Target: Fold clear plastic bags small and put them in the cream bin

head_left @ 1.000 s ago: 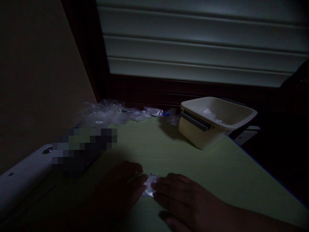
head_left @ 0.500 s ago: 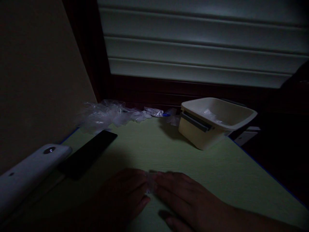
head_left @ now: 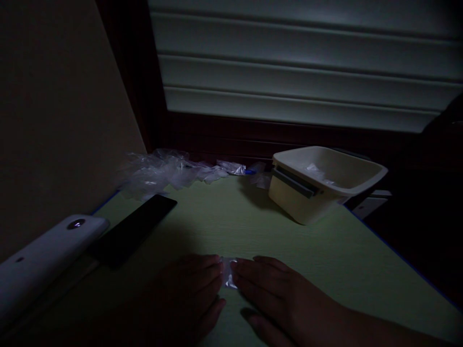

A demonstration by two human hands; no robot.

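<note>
The scene is very dark. My left hand point(head_left: 188, 294) and my right hand point(head_left: 275, 299) lie flat on the pale green table top point(head_left: 253, 226), fingers stretched out and fingertips almost meeting. Between the fingertips lies a small clear plastic piece point(head_left: 227, 274), pressed flat on the table by both hands. Most of it is covered by my fingers.
A cream plastic bin point(head_left: 325, 180) with clear plastic inside stands at the back right. A heap of crumpled clear plastic bags point(head_left: 159, 171) lies at the back left. A black flat device point(head_left: 133, 229) and a white appliance point(head_left: 43, 262) sit at the left. The table's right edge runs diagonally.
Both hands shifted slightly and closed in over the plastic piece, so less of it shows than a second ago. Nothing else moved.
</note>
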